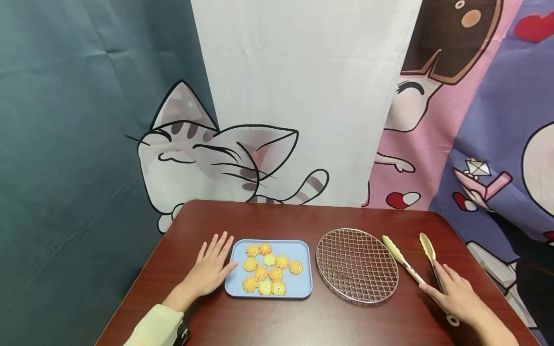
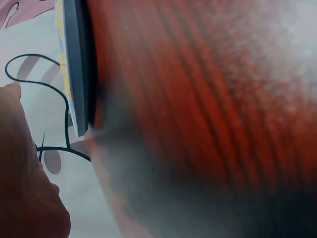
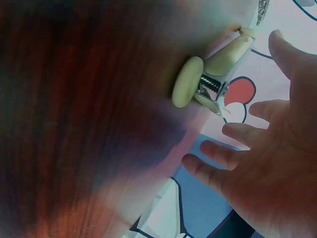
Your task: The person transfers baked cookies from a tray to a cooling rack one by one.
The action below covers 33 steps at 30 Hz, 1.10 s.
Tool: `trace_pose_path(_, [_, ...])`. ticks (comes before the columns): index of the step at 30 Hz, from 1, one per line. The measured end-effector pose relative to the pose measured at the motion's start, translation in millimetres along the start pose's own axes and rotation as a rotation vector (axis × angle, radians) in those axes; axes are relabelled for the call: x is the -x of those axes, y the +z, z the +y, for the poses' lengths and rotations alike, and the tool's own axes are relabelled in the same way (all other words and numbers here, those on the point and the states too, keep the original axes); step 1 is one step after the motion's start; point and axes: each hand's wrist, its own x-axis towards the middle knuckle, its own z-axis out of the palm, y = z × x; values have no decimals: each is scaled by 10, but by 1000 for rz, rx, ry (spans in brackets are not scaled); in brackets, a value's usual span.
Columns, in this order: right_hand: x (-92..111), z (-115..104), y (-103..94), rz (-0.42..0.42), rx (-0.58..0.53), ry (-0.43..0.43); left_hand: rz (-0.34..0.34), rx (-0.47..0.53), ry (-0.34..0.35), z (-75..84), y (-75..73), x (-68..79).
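Note:
My left hand (image 1: 209,269) lies with straight, spread fingers at the left side of a light blue tray (image 1: 303,287); its thumb reaches the tray's left rim. Several piped butter cookies (image 1: 276,274) sit on that tray. To the right, a pair of tongs (image 1: 402,262) with cream-coloured tips and handle grips lies spread on the table. Over its handle end hovers my right hand (image 1: 460,293). In the right wrist view the fingers of this hand (image 3: 262,158) are spread and hold nothing, apart from the tongs (image 3: 228,55). The left wrist view shows the tray's edge (image 2: 80,69) beside the hand (image 2: 29,173).
Between tray and tongs stands a round wire cooling rack (image 1: 357,266). All of it is on a dark reddish-brown wooden table (image 1: 259,322) with rounded far corners. Behind the far edge hangs a cloth (image 1: 311,96) printed with cartoons.

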Motion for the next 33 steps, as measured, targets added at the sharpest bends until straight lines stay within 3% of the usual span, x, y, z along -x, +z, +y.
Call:
trace_pose_path(11, [35,47,3,-75,44,13,-29,-68,21,35,120,37])
trace_pose_path(24, [31,47,16,-117,69,52,-1,-57,60,-8,302,69])
trace_pose_path(33, [-1,22,-4,-129,86,96,-41,-65,43,-9,351,80])
